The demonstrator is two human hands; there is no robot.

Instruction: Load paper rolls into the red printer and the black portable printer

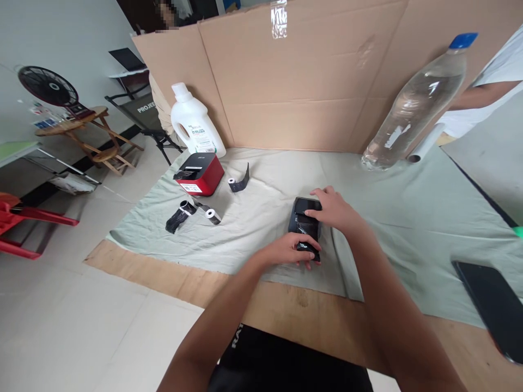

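Pale cloth (249, 234) under a black device (304, 218), left hand (288, 249) and right hand (334, 208) half-curled, gripping its ends.

White jug (199, 126), blue-capped bottle (420, 103) by cardboard (294, 81); fan (54, 86) on wooden stool (77, 124).

You have even, fairly bright indoor light, with soft shadows on the cloth (269, 179) near your hands (334, 210). Glare whitens the clear tape (279, 20) on the far cardboard (302, 71) and streaks the water bottle (420, 103); wide-angle distortion stretches the right-edge phone (492, 305). A far-left person (168, 15) is pixelated.
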